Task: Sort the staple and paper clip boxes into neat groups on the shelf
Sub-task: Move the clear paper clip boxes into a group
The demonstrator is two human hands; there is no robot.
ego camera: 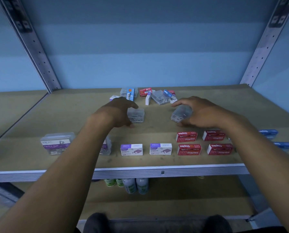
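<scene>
— While both arms are out over the shelf, what have you got?

— Going left to right: my left hand grips one clear clip box, thumb on its far side, box flat on the board. My right hand curls round a second clear box, tipped up on an edge.

— Where do they go?

— I'd say front left, beside the paper clip box and the one half hidden by my forearm. The purple staples and red staples already sit in rows; blue boxes lie far right.

— And then?

— Carry both across without knocking those rows, set them square, then return for the pile at the back.
</scene>
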